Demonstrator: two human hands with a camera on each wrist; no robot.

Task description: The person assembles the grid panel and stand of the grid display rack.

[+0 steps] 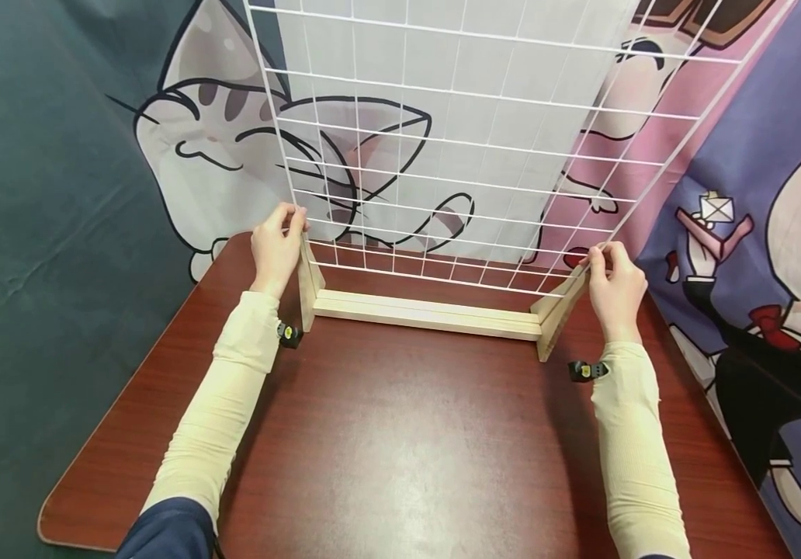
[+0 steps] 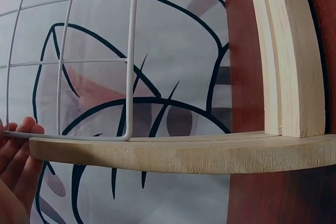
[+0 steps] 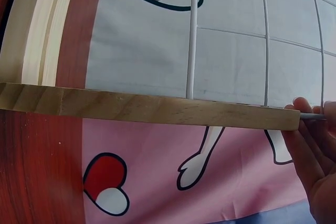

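A white wire grid panel (image 1: 400, 182) stands upright between the two side pieces of a wooden stand, its bottom wire above the wooden crossbar (image 1: 428, 314). My left hand (image 1: 278, 241) pinches the grid's left edge wire, just above the top of the left wooden side piece (image 1: 308, 283). On the other side my right hand (image 1: 615, 283) pinches the right edge wire beside the tip of the right side piece (image 1: 560, 314). The left wrist view shows the grid's lower corner (image 2: 128, 137) along the side piece. The right wrist view has the right side piece (image 3: 157, 109) hiding the wire's edge.
The stand rests on a reddish-brown table (image 1: 400, 435) with a rounded left corner. Behind it hangs a cloth backdrop (image 1: 212, 155) printed with cartoon animals, close to the table's far edge. Small cameras (image 1: 585, 371) are strapped to both wrists.
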